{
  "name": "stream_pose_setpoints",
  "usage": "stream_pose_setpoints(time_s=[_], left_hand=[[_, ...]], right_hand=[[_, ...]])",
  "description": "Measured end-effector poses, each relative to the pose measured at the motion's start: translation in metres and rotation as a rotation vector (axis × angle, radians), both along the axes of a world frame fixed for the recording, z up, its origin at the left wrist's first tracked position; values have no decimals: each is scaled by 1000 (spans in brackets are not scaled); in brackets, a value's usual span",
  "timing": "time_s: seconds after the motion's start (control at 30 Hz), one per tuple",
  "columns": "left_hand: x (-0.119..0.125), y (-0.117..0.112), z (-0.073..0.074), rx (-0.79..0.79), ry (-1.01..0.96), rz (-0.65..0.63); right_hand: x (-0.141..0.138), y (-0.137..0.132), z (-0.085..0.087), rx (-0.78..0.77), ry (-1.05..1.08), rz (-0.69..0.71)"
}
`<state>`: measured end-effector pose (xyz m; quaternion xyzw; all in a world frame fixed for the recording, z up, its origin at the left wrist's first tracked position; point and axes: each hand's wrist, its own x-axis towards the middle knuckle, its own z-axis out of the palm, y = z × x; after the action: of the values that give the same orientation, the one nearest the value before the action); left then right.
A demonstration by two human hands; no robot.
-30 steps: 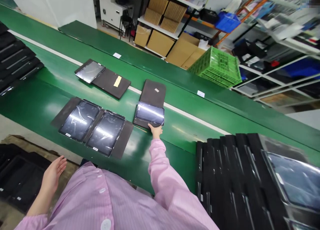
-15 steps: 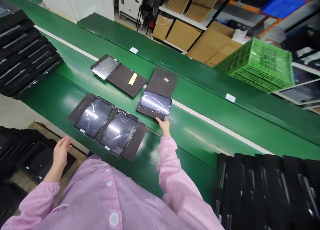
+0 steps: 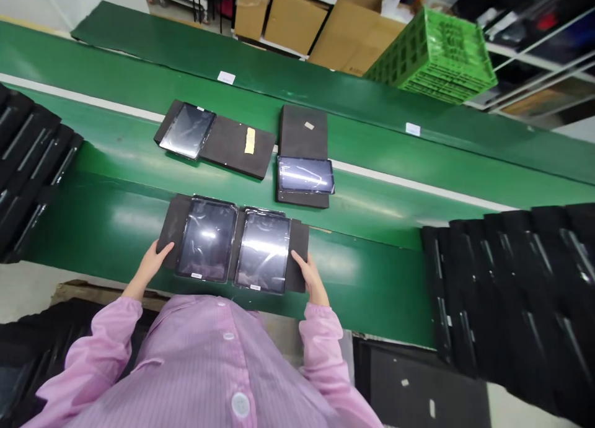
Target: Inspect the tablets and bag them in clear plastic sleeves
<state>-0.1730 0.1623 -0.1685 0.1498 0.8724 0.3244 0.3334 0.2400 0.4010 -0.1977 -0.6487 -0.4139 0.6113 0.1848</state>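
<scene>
Right in front of me, two film-wrapped tablets (image 3: 207,241) (image 3: 263,252) lie side by side on a black foam pad (image 3: 297,248) on the green conveyor belt (image 3: 362,279). My left hand (image 3: 153,266) grips the pad's left edge, and my right hand (image 3: 309,277) holds its right edge. Farther along the belt, another tablet (image 3: 305,174) sits on a folded foam pad (image 3: 302,134). To its left, a fourth tablet (image 3: 187,131) lies beside a foam pad (image 3: 235,146) bearing a yellow label.
Black stacks of foam-packed tablets (image 3: 511,279) stand to the right of the belt, with more (image 3: 32,155) to the left. Behind the belt's far strip (image 3: 232,62) are cardboard boxes (image 3: 292,19) and a green plastic crate (image 3: 432,56). Dark sheets (image 3: 418,384) lie on the floor.
My right hand has moved off the far pad to the near pad's right edge. My left hand has come forward onto its left edge. The near pad and its tablets now sit squarely before me.
</scene>
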Motion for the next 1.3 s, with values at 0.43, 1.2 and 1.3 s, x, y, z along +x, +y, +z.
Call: stream_pose_setpoints(time_s=[0.43,1.2,1.3], left_hand=[[-60,-11,10,-146,183,-28],[-21,-49,2,-211,391,-304],[-19,-49,1,-215,390,-296]], right_hand=[[-114,5,41,209,-354,89],[-274,-68,96,515,146,959],[-236,-86,116,111,503,1078]])
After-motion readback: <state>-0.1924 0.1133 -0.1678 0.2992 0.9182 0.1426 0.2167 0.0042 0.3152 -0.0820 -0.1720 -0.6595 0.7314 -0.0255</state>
